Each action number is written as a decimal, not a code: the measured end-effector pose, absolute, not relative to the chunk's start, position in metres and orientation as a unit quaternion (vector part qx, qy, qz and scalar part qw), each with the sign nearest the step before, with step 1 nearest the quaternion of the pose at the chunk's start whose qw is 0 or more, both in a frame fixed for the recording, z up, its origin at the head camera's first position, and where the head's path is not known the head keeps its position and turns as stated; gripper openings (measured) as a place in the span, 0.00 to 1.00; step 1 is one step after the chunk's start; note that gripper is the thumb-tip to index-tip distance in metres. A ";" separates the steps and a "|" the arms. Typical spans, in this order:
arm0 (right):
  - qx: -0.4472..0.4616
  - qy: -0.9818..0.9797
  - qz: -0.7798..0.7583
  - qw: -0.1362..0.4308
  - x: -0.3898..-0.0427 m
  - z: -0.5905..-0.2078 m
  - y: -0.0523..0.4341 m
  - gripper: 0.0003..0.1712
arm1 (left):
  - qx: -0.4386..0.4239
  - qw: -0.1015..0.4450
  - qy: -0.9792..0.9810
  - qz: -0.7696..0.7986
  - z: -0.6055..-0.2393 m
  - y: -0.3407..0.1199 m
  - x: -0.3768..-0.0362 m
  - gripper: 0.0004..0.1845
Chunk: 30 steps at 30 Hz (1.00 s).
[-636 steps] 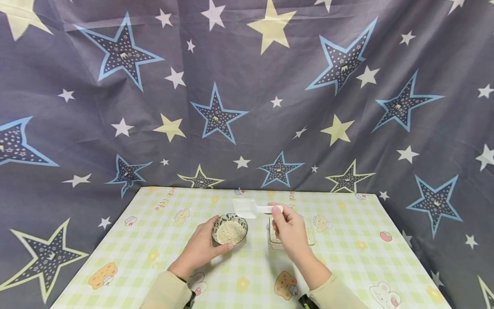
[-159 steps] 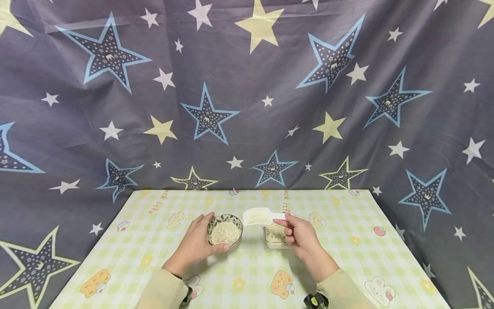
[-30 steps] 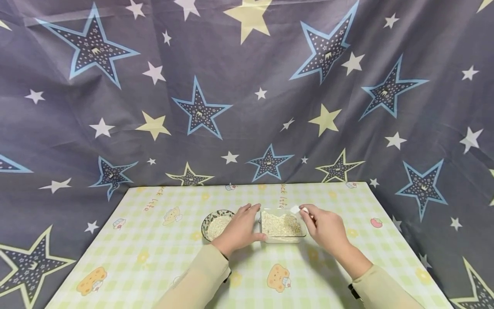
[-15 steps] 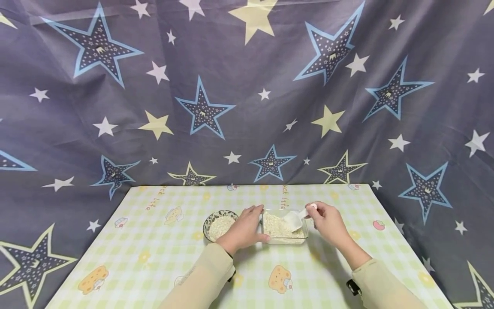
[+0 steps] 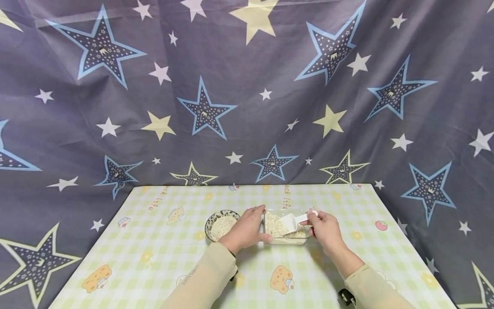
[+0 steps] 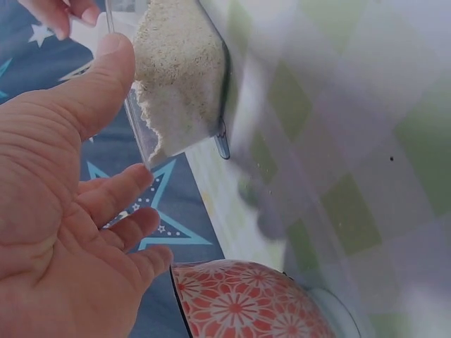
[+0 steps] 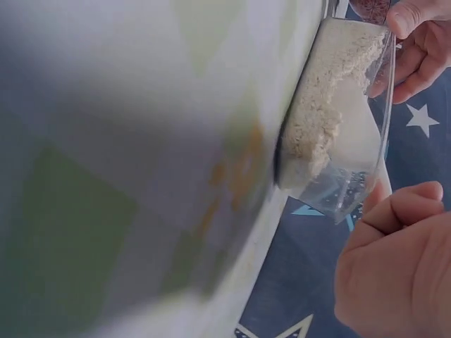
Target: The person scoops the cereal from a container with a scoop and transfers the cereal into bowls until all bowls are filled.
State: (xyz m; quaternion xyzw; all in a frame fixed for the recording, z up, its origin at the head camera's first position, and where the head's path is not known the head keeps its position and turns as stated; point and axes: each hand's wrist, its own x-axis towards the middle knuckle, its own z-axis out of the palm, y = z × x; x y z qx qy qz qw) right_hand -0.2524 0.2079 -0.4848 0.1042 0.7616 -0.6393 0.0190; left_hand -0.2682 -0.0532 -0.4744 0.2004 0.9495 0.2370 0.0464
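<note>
A clear rectangular container (image 5: pixel 287 238) of pale grain stands mid-table. My left hand (image 5: pixel 248 226) cups its left end, thumb at the near corner. In the left wrist view the thumb (image 6: pixel 106 74) presses on the container's wall (image 6: pixel 141 134) and the other fingers hang loose. My right hand (image 5: pixel 324 225) pinches the handle of a white scoop (image 5: pixel 290 222), whose bowl lies tilted inside the container on the grain. The right wrist view shows the grain-filled container (image 7: pixel 331 120) on edge, with my right hand (image 7: pixel 394 274) beside it.
A small patterned bowl (image 5: pixel 216 216) with grain stands just left of my left hand; its red floral underside (image 6: pixel 246 303) shows in the left wrist view. The table has a green-checked cloth (image 5: pixel 154 257) and a star-printed curtain (image 5: pixel 247 107) hangs behind.
Over the last second the scoop has moved from the container's far right corner down and left into the grain. My left hand has stayed on the container's left end.
</note>
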 end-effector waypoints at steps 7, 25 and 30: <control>0.126 0.721 -0.680 0.042 -0.250 -0.491 0.215 0.28 | 0.204 0.042 0.950 0.232 -0.472 -0.053 -0.269 0.61; 0.132 0.450 -0.870 0.150 -0.253 -0.501 0.237 0.37 | 0.206 0.032 0.953 0.222 -0.477 -0.054 -0.270 0.61; 0.125 0.450 -0.872 0.148 -0.254 -0.499 0.235 0.37 | 0.206 0.031 0.951 0.227 -0.480 -0.055 -0.270 0.60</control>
